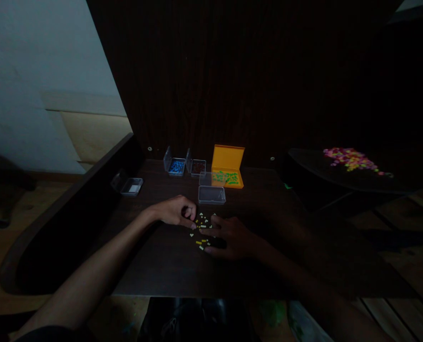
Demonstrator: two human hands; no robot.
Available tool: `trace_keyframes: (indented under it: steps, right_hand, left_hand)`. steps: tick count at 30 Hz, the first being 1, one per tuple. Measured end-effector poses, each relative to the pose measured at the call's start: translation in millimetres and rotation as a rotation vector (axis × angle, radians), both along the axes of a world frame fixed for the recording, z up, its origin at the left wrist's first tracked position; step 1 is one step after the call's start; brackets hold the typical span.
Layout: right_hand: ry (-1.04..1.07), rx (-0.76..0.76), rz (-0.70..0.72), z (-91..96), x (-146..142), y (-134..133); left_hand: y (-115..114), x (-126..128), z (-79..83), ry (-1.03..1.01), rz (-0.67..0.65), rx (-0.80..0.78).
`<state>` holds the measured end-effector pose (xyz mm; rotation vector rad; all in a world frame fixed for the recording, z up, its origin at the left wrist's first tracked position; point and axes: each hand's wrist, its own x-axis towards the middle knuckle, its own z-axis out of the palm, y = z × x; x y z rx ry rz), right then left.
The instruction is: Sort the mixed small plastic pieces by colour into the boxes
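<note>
Over the middle of a dark tabletop (154, 266), small yellow and pale pieces (199, 242) lie scattered between the two hands. The left hand (176, 210) has its fingers curled at their edge; whether it pinches one, I cannot tell. The right hand (235, 237) is spread loosely, fingertips among them. Just beyond stands an open clear box (211, 194), then an orange box (228, 156) with green pieces (233, 178), and, to its left, a small box of blue pieces (176, 166).
</note>
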<state>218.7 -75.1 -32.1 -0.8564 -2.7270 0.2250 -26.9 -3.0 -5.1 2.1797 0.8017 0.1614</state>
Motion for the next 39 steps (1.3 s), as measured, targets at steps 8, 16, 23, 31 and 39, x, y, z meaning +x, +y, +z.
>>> trace_keyframes:
  steps: [8,16,23,31,39]
  right_hand:
    - [0.092,-0.013,0.026,3.4,0.9,-1.8]
    - [0.058,-0.052,0.090,5.6,-0.8,-4.1]
    - [0.050,-0.018,0.076,9.3,-3.2,-4.9]
    - [-0.024,-0.032,0.050,10.9,-7.3,-4.9]
    - [-0.039,0.003,-0.061,9.7,-1.4,-0.1]
  left_hand:
    - [-1.0,-0.1,0.8,-0.030,0.011,-0.007]
    - [-2.1,1.6,2.3,-0.012,0.024,-0.024]
    - [-2.1,2.8,3.0,0.005,0.018,0.011]
    - [-0.3,2.5,1.1,-0.015,0.009,0.031]
    - [-1.1,-1.9,5.8,-0.033,-0.029,-0.063]
